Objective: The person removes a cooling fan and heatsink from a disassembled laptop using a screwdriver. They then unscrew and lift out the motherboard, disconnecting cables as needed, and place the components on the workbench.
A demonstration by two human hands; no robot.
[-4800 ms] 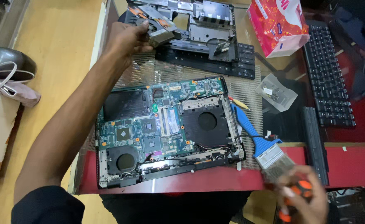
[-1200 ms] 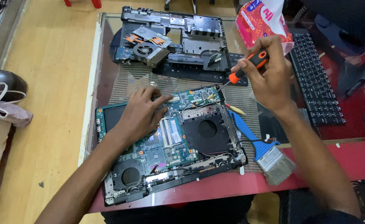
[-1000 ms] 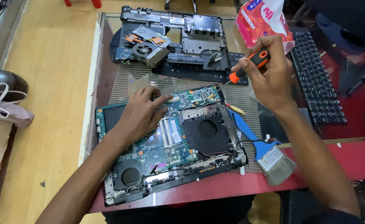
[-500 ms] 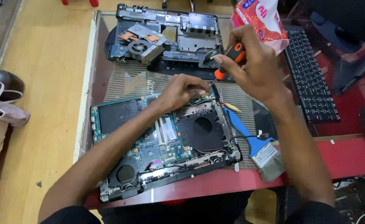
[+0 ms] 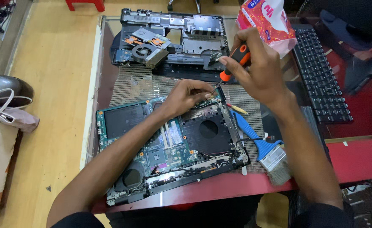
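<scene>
An opened laptop base (image 5: pixel 169 152) with its green circuit board exposed lies on a mesh mat. My left hand (image 5: pixel 188 95) rests on the board's far edge, fingertips pinched at a spot near the top right corner. My right hand (image 5: pixel 258 69) grips an orange and black screwdriver (image 5: pixel 232 67), tilted so its tip comes down at my left fingertips.
A second dismantled laptop shell (image 5: pixel 173 42) with a fan and heatsink lies at the back. A blue brush (image 5: pixel 264 147) lies right of the board. A pink packet (image 5: pixel 268 21) and a black keyboard (image 5: pixel 321 76) sit at the right. A bag (image 5: pixel 6 105) lies on the floor, left.
My right hand has brought the screwdriver down from mid-air to the board's far right corner. My left hand has slid right along the board's far edge to meet the tip.
</scene>
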